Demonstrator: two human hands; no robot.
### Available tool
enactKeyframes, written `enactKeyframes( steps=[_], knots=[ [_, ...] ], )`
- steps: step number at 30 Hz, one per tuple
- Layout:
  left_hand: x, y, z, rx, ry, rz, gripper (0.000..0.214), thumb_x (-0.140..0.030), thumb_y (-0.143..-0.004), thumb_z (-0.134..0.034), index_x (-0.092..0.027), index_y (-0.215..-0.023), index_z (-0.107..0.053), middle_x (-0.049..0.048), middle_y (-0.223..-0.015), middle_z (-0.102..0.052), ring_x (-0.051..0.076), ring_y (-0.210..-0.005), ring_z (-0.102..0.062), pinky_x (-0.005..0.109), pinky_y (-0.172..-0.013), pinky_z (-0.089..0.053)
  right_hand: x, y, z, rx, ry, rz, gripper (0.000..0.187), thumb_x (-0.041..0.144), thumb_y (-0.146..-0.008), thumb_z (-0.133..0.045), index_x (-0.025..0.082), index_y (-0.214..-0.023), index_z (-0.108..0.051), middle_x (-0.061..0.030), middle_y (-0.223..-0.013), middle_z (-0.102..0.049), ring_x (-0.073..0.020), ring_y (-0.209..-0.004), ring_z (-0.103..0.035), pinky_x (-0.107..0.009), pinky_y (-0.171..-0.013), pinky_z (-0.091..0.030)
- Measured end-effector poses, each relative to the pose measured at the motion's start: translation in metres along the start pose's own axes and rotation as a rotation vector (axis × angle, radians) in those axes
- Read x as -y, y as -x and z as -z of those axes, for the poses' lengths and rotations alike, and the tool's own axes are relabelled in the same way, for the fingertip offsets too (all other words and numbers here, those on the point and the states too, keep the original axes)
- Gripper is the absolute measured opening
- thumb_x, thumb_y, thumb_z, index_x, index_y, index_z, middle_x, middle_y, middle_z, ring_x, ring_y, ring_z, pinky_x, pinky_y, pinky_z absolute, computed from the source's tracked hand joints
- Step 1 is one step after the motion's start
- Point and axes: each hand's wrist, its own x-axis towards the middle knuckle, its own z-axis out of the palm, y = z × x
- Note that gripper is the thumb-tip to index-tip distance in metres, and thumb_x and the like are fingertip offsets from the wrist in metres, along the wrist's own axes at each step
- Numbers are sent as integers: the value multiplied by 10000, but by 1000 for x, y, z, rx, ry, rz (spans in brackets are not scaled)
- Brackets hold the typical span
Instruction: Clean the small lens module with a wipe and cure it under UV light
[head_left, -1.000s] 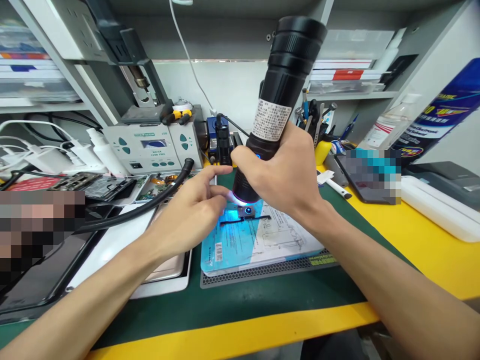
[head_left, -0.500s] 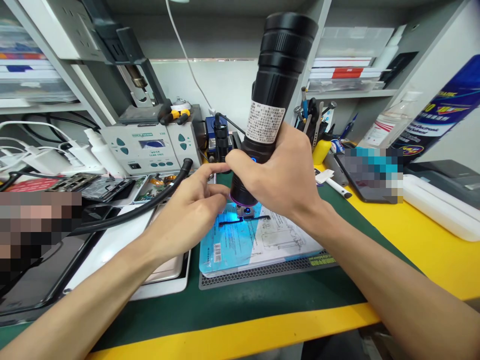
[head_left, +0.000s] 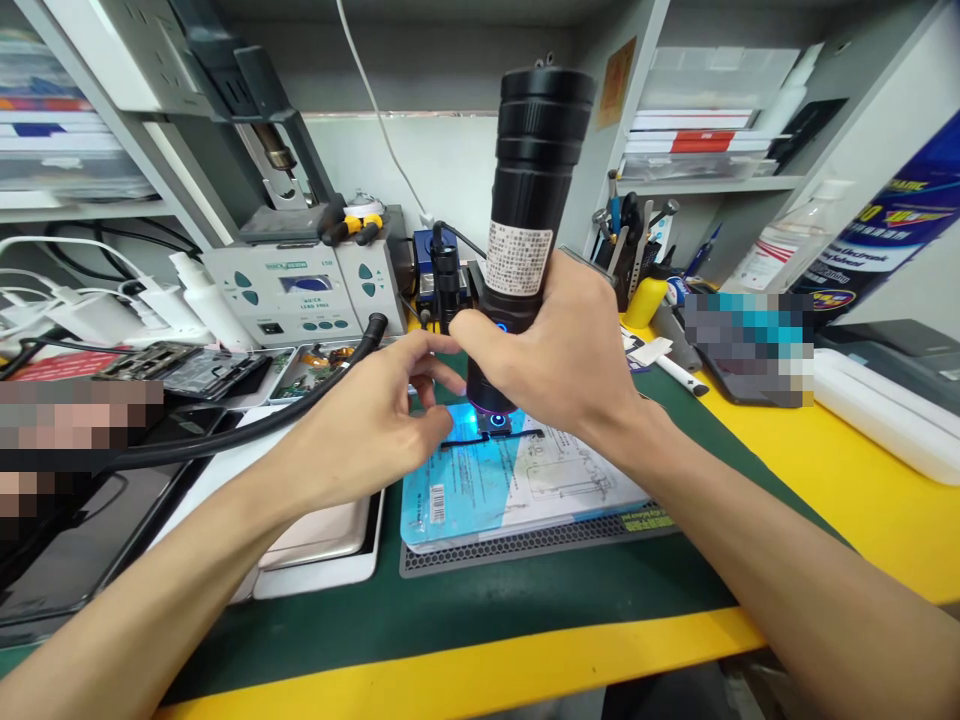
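Note:
My right hand (head_left: 559,365) grips a large black torch (head_left: 525,210) head down. Its lit end casts blue-violet light on a small square part (head_left: 496,421) with a thin black strip across it. That part rests on a white and blue printed sheet (head_left: 525,485) over a perforated grey mat (head_left: 525,545). My left hand (head_left: 375,430) hovers just left of the torch's head, fingers curled and apart, thumb and forefinger close to the lit spot, holding nothing I can see.
A grey soldering station (head_left: 300,295) stands behind, with a thick black hose (head_left: 247,425) running to the left. A white and gold phone (head_left: 315,550) lies left of the mat. A tool cup (head_left: 637,240), spray can (head_left: 885,235) and white box (head_left: 885,420) are at right.
The torch has swung from a rightward lean to nearly upright, its head staying over the small part. My left hand has drawn slightly back and curled its fingers more.

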Motion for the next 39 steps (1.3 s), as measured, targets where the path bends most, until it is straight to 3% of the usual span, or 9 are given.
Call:
enactKeyframes(
  steps=[6,13,19,24,27,30,32,36,39],
  knots=[
    [3,0,-2,18,-82,3,109,-129,-791,-516,-224,-828,-477,-47,-780,-498,107,-597,-462,266,-519,-382,-1,2,-4,54,-19,-16,159,299,-740,-637,217,-746,-501,13,-658,-584,-181,-604,-546,-321,-558,-418],
    [7,2,-2,62,15,-2,468,-112,-813,-505,-235,-1265,-497,-2,-1009,-641,140,-682,-534,306,-630,-430,-6,-1,-2,40,-17,-17,179,289,-745,-625,222,-693,-468,19,-637,-551,-163,-588,-499,-303,-536,-351],
    [7,-1,-2,74,46,-10,519,-109,-811,-499,-258,-1307,-464,3,-1079,-643,132,-648,-501,304,-596,-412,-5,0,-2,53,-45,-16,207,280,-733,-631,227,-682,-437,27,-629,-525,-158,-582,-473,-301,-536,-332],
    [6,0,-3,73,24,15,427,-137,-835,-477,-245,-1248,-511,0,-1037,-632,145,-697,-519,300,-643,-426,-4,2,-1,65,-48,-29,171,312,-749,-617,224,-722,-474,16,-680,-579,-177,-629,-526,-317,-572,-376],
    [6,1,-2,41,-18,-17,315,-185,-850,-495,-245,-1151,-566,-10,-997,-642,176,-790,-565,280,-652,-428,-3,5,2,90,-43,-40,190,368,-770,-616,218,-792,-501,1,-735,-617,-193,-676,-573,-334,-608,-428],
    [7,0,0,19,-101,-29,241,-260,-841,-512,-218,-1065,-590,-3,-926,-671,180,-691,-569,261,-559,-404,-3,6,6,132,-45,-47,248,441,-789,-601,227,-798,-475,8,-746,-625,-187,-678,-582,-329,-600,-441],
    [7,-1,0,-13,-92,9,237,-263,-820,-510,-222,-1034,-603,-8,-922,-689,207,-740,-609,274,-610,-431,-3,6,8,148,-47,-56,267,465,-795,-590,234,-788,-456,19,-737,-622,-178,-667,-575,-318,-583,-434],
    [8,-2,-1,-100,24,74,312,-294,-813,-541,-276,-1119,-604,-23,-1086,-699,264,-988,-609,345,-830,-433,-3,6,7,151,-67,-86,268,474,-796,-583,240,-799,-452,20,-754,-622,-173,-667,-570,-307,-586,-435],
    [9,-2,-2,-199,-53,63,332,-377,-839,-559,-301,-1159,-606,-24,-1097,-703,277,-1008,-605,320,-740,-443,-2,7,7,154,-108,-69,276,482,-795,-579,240,-797,-446,31,-731,-613,-161,-628,-544,-303,-574,-434]
  ],
)
